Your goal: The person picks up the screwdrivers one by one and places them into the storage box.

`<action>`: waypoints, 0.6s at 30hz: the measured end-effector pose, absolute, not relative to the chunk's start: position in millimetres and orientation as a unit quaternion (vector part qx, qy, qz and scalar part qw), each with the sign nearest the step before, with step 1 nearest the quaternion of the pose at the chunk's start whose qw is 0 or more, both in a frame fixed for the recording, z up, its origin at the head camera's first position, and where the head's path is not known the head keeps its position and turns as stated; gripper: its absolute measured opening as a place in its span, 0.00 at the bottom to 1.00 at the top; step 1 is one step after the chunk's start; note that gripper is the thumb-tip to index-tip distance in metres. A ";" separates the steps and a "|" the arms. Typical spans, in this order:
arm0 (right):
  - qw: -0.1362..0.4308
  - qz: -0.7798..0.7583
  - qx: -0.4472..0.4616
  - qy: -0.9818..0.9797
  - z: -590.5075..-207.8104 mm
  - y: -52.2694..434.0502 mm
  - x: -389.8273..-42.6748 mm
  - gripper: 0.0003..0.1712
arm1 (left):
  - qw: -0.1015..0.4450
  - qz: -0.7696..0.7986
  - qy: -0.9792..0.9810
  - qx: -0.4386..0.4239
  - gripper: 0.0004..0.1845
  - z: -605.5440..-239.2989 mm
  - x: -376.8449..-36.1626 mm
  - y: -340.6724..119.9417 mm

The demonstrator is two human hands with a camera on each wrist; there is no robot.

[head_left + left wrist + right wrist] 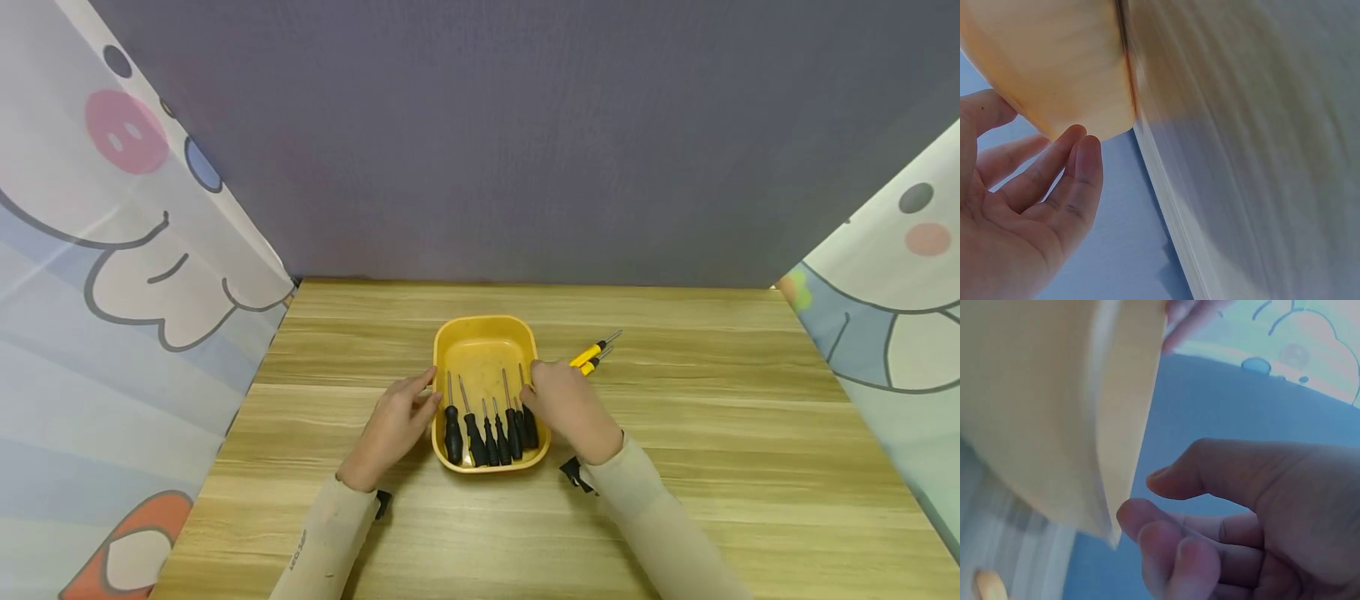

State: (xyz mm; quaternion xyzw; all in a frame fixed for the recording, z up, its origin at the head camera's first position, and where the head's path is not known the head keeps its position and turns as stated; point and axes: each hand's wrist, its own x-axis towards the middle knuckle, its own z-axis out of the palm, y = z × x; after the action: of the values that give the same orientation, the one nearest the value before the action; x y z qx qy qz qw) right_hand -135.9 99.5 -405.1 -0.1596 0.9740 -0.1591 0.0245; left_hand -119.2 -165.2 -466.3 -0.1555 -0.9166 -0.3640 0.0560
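A yellow tray (483, 321) sits mid-table and holds several black-handled screwdrivers (487, 435) side by side, tips pointing away. My left hand (430, 393) rests with straight fingers against the tray's left wall; the left wrist view shows my left hand (1041, 134) with fingertips (1088, 147) touching the tray's outer wall (1054, 62). My right hand (534, 387) is at the tray's right rim. In the right wrist view my right hand (1141, 497) has loosely curled fingers just beside the tray wall (1054, 412) and holds nothing.
Two yellow-handled screwdrivers (592, 354) lie on the wooden table (712, 417) just right of the tray, behind my right hand. Cartoon-print curtains (112, 292) flank the table on both sides, and a grey wall (487, 150) closes the back.
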 end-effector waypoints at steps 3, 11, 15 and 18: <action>0.036 -0.162 -0.140 0.976 -400.6 109.4 -144.1 0.13 | 0.056 -0.362 -0.917 -0.156 0.25 -466.4 -119.1 -166.0; 0.039 -0.175 -0.103 0.978 -403.1 144.1 -161.5 0.12 | 0.059 -0.362 -0.917 -0.155 0.25 -466.2 -119.0 -165.9; 0.053 -0.186 -0.081 0.978 -412.4 157.8 -169.3 0.13 | 0.061 -0.362 -0.917 -0.155 0.25 -466.3 -119.1 -165.9; 0.064 -0.189 -0.066 0.978 -421.2 164.7 -173.5 0.16 | 0.061 -0.359 -0.918 -0.155 0.25 -466.3 -118.8 -165.7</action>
State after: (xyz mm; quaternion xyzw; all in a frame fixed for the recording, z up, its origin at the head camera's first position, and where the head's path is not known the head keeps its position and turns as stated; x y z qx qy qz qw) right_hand -173.5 164.7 -421.2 -0.0660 0.9776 -0.1895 0.0636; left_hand -118.8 -165.7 -466.3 -0.1550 -0.9182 -0.3595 0.0610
